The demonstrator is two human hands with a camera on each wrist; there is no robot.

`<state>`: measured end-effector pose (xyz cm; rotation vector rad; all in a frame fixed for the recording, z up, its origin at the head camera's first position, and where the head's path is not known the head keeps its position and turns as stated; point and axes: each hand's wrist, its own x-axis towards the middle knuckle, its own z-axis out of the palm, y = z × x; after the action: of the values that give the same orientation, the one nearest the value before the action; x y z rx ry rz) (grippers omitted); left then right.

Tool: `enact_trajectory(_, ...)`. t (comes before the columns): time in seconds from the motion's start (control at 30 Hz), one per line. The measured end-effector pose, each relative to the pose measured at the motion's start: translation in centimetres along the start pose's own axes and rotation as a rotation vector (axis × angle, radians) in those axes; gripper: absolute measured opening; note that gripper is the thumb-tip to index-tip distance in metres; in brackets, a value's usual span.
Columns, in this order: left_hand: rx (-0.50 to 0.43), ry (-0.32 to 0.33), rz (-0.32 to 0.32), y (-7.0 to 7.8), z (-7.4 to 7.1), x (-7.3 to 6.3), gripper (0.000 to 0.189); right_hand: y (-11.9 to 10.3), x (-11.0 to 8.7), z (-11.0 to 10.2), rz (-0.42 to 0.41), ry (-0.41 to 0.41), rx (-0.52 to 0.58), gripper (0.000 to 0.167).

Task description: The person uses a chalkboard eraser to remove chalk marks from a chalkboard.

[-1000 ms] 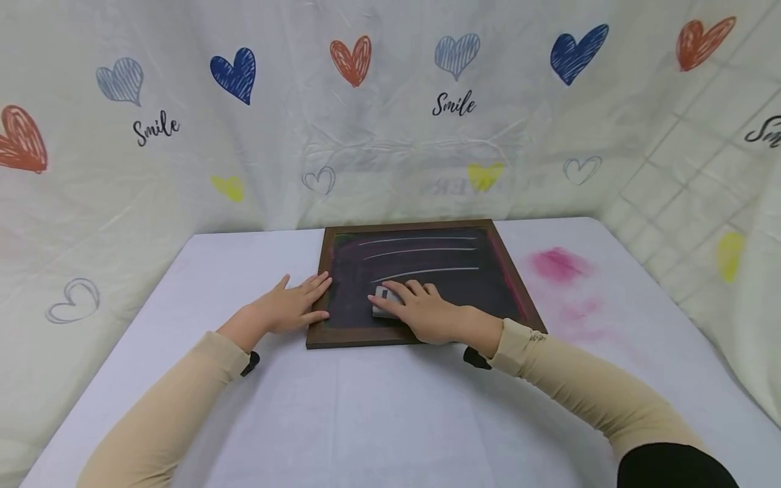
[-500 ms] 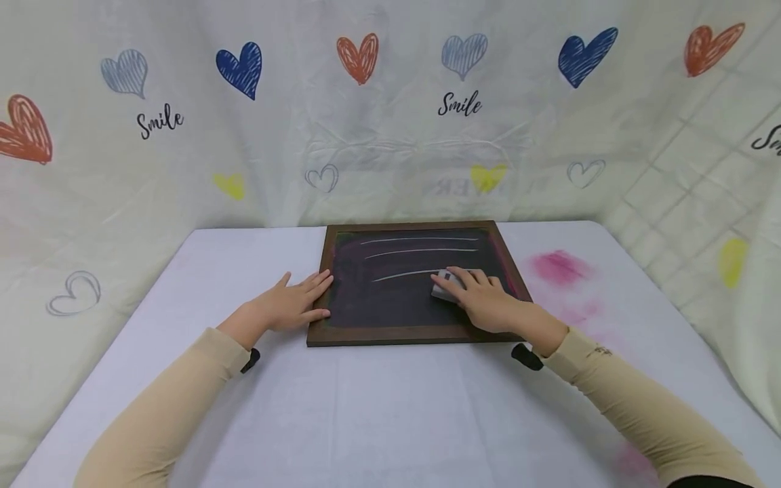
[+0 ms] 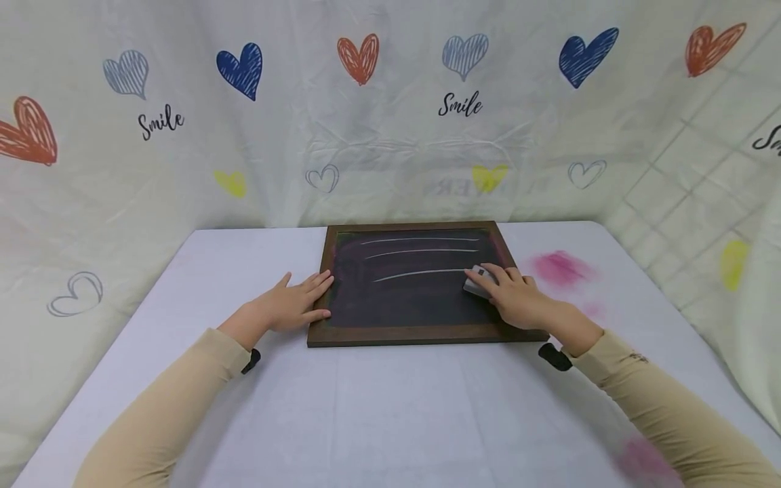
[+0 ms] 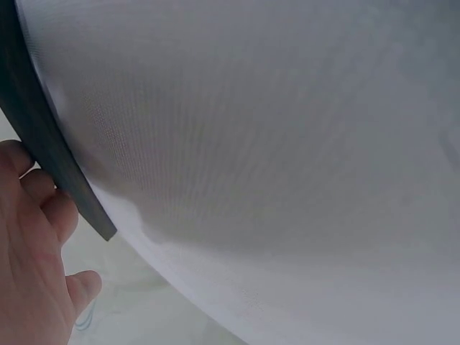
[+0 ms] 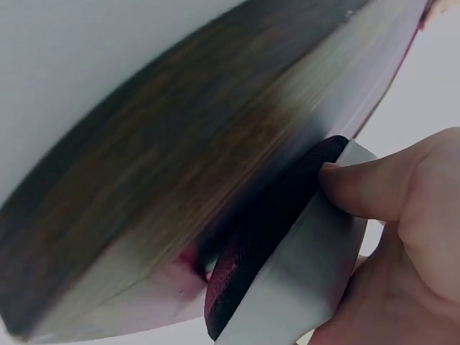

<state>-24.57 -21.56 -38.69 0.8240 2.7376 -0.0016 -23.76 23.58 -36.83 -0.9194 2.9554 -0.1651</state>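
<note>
A chalkboard [image 3: 390,305] in a brown wooden frame lies on the white-covered table, with three curved white chalk lines across its upper half. My left hand [image 3: 287,308] rests flat with spread fingers on the frame's left side; its fingertips also show at the frame edge [image 4: 50,136] in the left wrist view. Near the board's right side, my right hand [image 3: 518,301] grips a chalkboard eraser [image 3: 476,287] between thumb and fingers. The right wrist view shows the eraser's grey back [image 5: 302,266] and dark felt pad facing the board. The lowest line's right end meets the eraser.
Pink smudges [image 3: 561,268] mark the tablecloth right of the board, and another pink stain [image 3: 643,457] lies by the right forearm. Behind the table hangs a pale curtain [image 3: 390,129] printed with hearts and "Smile". Black straps [image 3: 555,357] circle both wrists.
My right hand has slid the eraser rightward across the board, from its lower middle to near the right side. The left hand has stayed in place on the frame.
</note>
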Motion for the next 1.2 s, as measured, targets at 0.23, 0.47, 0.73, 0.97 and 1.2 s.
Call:
enact_trajectory(0.23,-0.004,0.001,-0.006,-0.1,0.0,-0.1,0.080,0.5,0.9,0.4,-0.023,0.004,0.031,0.062)
enact_trajectory(0.47,-0.009,-0.006,-0.004,0.0,0.1,-0.1,0.081,1.3,1.1,0.1,-0.044,0.013,0.036,0.062)
enact_trajectory(0.73,-0.014,-0.003,-0.002,0.3,0.2,-0.2,0.079,3.2,1.2,-0.3,0.016,0.003,0.057,0.059)
enact_trajectory(0.97,-0.015,-0.005,-0.006,0.2,0.1,-0.1,0.079,4.5,1.8,-0.7,0.078,-0.004,0.077,0.060)
enact_trajectory(1.2,-0.016,-0.008,-0.009,0.3,-0.1,-0.1,0.079,4.9,2.3,-1.0,0.086,-0.032,0.062,0.060)
